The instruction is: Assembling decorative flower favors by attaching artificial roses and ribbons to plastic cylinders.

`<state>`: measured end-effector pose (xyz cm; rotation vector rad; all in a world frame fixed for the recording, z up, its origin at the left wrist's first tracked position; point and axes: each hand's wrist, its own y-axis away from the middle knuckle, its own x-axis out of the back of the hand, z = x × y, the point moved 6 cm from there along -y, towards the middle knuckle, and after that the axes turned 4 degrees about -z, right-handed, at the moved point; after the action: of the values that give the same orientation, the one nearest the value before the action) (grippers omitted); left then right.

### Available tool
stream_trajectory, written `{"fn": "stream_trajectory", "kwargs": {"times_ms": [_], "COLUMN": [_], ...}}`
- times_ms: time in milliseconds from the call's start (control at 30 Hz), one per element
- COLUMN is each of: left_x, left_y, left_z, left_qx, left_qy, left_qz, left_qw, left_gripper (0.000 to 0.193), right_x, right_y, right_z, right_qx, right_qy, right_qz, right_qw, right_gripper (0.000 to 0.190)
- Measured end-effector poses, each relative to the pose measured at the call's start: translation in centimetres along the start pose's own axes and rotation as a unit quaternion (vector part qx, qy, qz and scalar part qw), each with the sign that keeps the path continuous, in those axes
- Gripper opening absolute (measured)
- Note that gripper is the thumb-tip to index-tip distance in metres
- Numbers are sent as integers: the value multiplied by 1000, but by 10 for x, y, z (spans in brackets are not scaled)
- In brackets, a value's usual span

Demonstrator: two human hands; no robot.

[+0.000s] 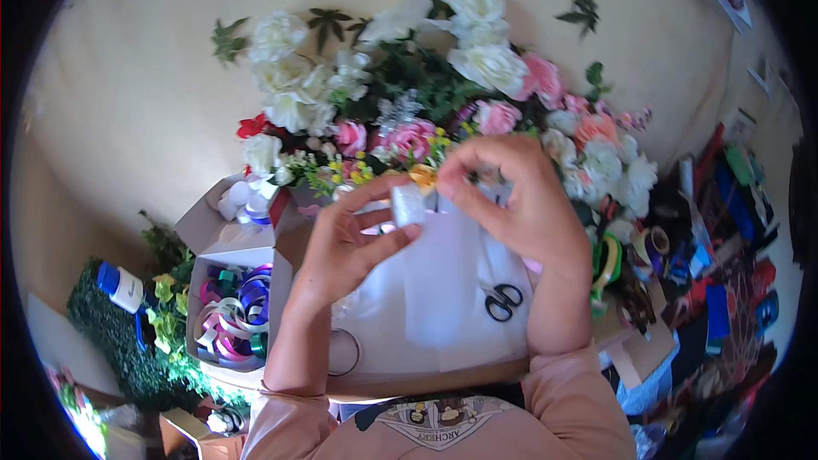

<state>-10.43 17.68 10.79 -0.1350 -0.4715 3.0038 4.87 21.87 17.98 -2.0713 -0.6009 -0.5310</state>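
My left hand [358,236] grips a small whitish, shiny roll or block [408,204] between fingers and thumb; its exact kind is not clear. Close to its right, my right hand [505,191] is raised with thumb and index finger brought together at the tips; whether something thin is pinched there cannot be told. An orange-yellow flower or ribbon piece [423,177] shows between the two hands. Below them a pale translucent sheet [441,281] lies or hangs over the white-covered table [377,345]. Black-handled scissors [502,302] rest on the table beside my right forearm.
A cardboard box of coiled ribbons [233,313] stands at the left, near a blue-capped white bottle [121,287]. Artificial white roses [489,67] and pink roses [412,138] fill the back. A clear ring [345,352] lies near the front edge. Tape rolls [657,241] and mixed supplies crowd the right.
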Motion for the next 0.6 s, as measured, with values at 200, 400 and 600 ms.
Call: {"fn": "stream_trajectory", "kwargs": {"times_ms": [200, 400, 600], "left_x": [-5, -11, -32], "left_y": [5, 22, 40], "left_z": [9, 14, 7], "left_qx": [-29, -43, -35], "left_qy": [-44, -22, -10], "left_qz": [20, 27, 9], "left_qw": [998, 998, 999], "left_gripper": [55, 54, 59], "right_x": [90, 119, 103], "right_y": [32, 128, 264], "right_z": [-41, -34, 41], "right_qx": [-32, -227, -405], "right_qy": [40, 246, 202], "right_qz": [213, 155, 130], "right_qw": [976, 929, 882], "right_gripper": [10, 17, 23]}}
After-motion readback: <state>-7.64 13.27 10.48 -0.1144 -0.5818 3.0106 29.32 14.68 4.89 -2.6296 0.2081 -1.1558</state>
